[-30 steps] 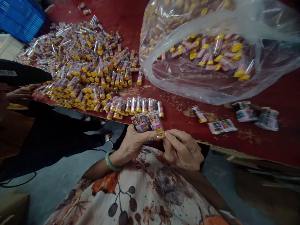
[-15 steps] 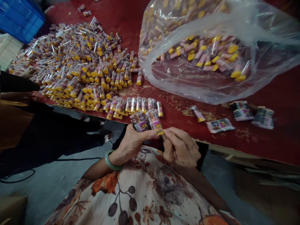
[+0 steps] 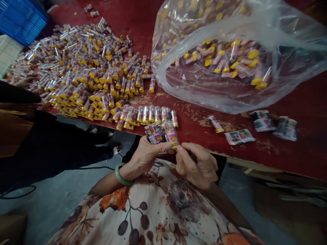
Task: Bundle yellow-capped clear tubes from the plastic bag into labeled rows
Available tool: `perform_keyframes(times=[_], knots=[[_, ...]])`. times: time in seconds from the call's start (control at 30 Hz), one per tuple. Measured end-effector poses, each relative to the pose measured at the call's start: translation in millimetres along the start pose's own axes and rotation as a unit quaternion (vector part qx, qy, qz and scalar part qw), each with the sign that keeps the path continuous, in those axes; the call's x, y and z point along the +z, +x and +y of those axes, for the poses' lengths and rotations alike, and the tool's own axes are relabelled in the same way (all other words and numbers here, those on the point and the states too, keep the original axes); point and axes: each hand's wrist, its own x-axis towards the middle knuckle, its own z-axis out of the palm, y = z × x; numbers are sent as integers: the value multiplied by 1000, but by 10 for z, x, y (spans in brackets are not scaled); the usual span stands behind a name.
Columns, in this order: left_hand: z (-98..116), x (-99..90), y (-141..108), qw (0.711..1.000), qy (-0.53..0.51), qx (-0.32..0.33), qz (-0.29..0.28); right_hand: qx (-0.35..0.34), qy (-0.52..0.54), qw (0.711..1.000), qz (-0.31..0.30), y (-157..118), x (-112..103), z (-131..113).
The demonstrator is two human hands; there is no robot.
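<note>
Left hand (image 3: 144, 154) grasps printed labels (image 3: 154, 133) and one tube (image 3: 171, 132) (yellow end downward) at frame center. Right hand (image 3: 198, 165): fingers bent beside the tube's lower end; grip cannot be determined. Tube pile (image 3: 84, 68): upper left.

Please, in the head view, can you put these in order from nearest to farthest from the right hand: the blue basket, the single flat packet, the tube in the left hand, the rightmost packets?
From the right hand:
1. Tube: in the left hand.
2. Flat packet: on the table, right side.
3. Rightmost packets: farther right.
4. Blue basket: upper-left corner.
</note>
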Motion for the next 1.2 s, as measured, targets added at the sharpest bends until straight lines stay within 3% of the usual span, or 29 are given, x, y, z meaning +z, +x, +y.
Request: perform_keyframes(times=[0.17,0.4,0.6,0.8,1.0,1.1,1.2], knots=[[-4,-19,5,1000,0,-2,-5,1,36,999,20,-27,46,18],[21,-30,8,1000,-12,-15,-6,33,106,994,-23,11,0,19],[40,-39,11,1000,-23,-8,-9,98,154,983,15,84,64,-12],[25,-53,10,999,-30,-18,7,94,128,987,10,107,84,-27],[-4,-76,23,999,-28,-1,-21,93,123,988,16,72,86,-16],[-14,-104,27,1000,-11,13,-7,137,187,973,-13,62,78,20],[-25,-157,23,999,34,16,1,253,275,923,-87,75,78,59]])
